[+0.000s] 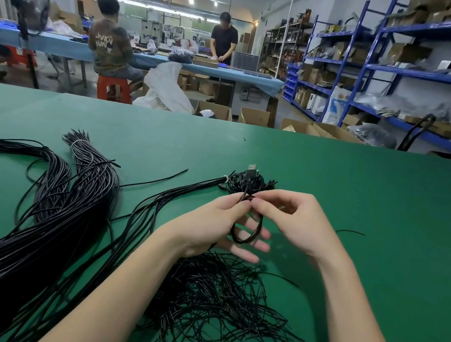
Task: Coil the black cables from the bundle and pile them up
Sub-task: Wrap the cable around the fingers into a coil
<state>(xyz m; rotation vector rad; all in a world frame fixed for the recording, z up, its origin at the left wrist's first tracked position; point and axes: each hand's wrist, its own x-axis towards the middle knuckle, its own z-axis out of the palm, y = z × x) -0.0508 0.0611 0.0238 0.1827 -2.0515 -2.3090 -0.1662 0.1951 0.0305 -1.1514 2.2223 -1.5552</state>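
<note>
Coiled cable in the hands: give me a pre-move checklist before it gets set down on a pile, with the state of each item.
1. Loop formed in the coiled cable: ok, one small round loop hangs between the hands.
2. Left hand holds the loop: ok, fingers pinch its top.
3. Right hand on the loop: ok, fingertips pinch beside the left.
4. USB plug free of the connector bundle behind: cannot tell, they overlap.
5. Loop secured with a tie: cannot tell.
6. Bare green mat to set it down: ok, at the right.

Left hand (220,223) and right hand (293,221) together above the table — fingertips pinched, forearms converging.
</note>
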